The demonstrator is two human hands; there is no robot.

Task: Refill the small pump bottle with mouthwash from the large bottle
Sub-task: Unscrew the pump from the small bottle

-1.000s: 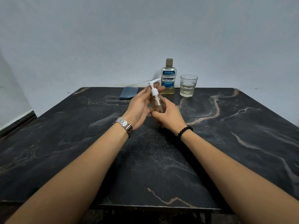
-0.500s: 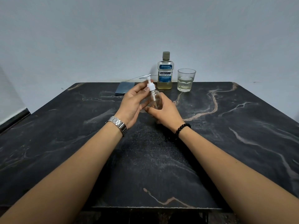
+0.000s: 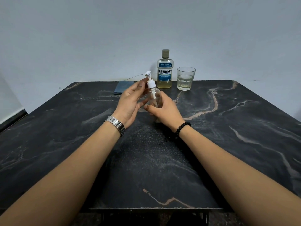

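The small clear pump bottle [image 3: 154, 99] with its white pump head [image 3: 149, 81] is held a little above the middle of the black marble table [image 3: 236, 128]. My right hand [image 3: 164, 110] grips the bottle's body from the right. My left hand [image 3: 130, 101] is at its left, palm toward it, with nearly straight fingers whose tips reach the white collar and the thumb low by the bottle's base. The large Listerine mouthwash bottle [image 3: 164, 70], cap on and holding yellowish liquid low down, stands at the far table edge behind my hands.
A clear glass [image 3: 186, 79] with a little pale liquid stands right of the large bottle. A flat blue item [image 3: 123, 88] lies at the far edge on the left, with a thin cable behind it. The wall rises just past the table.
My left fingers, wrapped round the pump a second ago, have straightened and slid off to the collar's side. The small bottle now stands more upright in my right hand.
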